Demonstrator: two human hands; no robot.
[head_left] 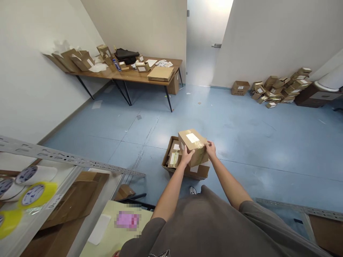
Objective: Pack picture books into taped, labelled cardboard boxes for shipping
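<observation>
A taped cardboard box [198, 144] with a white label on top is held between my two hands, tilted. My left hand [187, 156] grips its near left corner, thumb on the front side. At its right edge, my right hand [210, 148] has its fingers closed on the cardboard. Just below and behind it stands a larger open carton [166, 160] on the floor, holding smaller labelled boxes [174, 158]. Whether the held box touches those contents I cannot tell. My arms and the held box hide part of the carton.
A wooden table [107, 73] by the wall bears boxes and flat cardboard [160, 73]. Small boxes are piled [278, 89] at the far right wall. Close on my left is a metal shelf [66, 157] with tape rolls [33, 194]; another rack [300, 207] stands right.
</observation>
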